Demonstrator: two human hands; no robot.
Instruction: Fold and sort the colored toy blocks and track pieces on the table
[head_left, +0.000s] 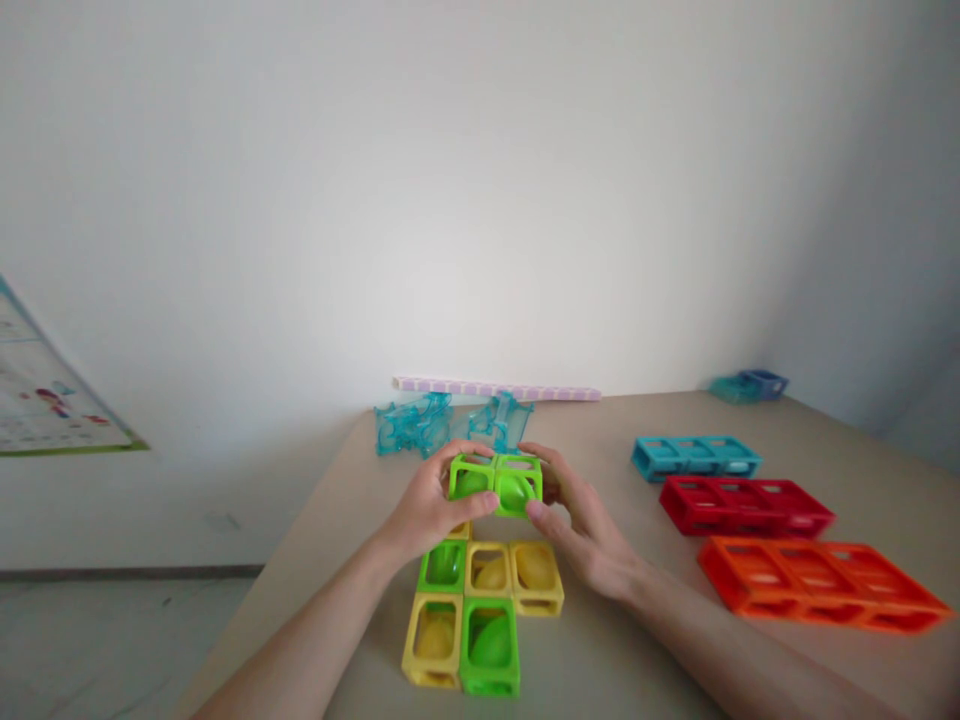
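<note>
Two bright green hollow cube blocks (496, 484), side by side, are held up between my hands over the table. My left hand (435, 495) grips the left block, its thumb across the front face. On the right block, my right hand (581, 520) has its thumb at the lower corner and its fingers behind. Below them lies a cluster of cubes: a yellow cube (537, 572), a green cube (490, 640) at the front, and several others in the same two colours. Part of a yellow cube at the back of this cluster is hidden by my left hand and the held blocks.
To the right lie rows of teal cubes (696, 457), red cubes (746, 505) and orange cubes (821, 583). Translucent teal pieces (414, 425) and a long lilac-and-white strip (499, 389) are at the back by the wall. A dark blue block (763, 384) sits in the far right corner.
</note>
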